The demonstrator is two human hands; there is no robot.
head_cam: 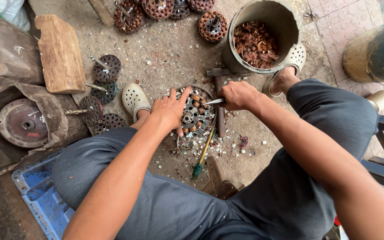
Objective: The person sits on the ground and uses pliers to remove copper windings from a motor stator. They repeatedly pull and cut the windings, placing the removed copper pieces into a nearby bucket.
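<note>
Left hand (170,110) on round motor stator (195,116), right hand (238,95) gripping metal tool (213,102).

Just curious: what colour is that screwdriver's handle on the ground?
Green, seen in the head view: screwdriver.

- The stator (195,114) is being partly covered by the left hand (170,111).
- The tool (213,102) handle is being hidden inside the right hand (238,94).
- The drum (377,50) is being cut off by the right edge.

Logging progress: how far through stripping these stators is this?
Done: bucket holds pulled copper; bare cores lie at left. In hand: left hand steadies a stator with some windings in, right hand works a metal tool into it. Left: wound stators at top.
</note>
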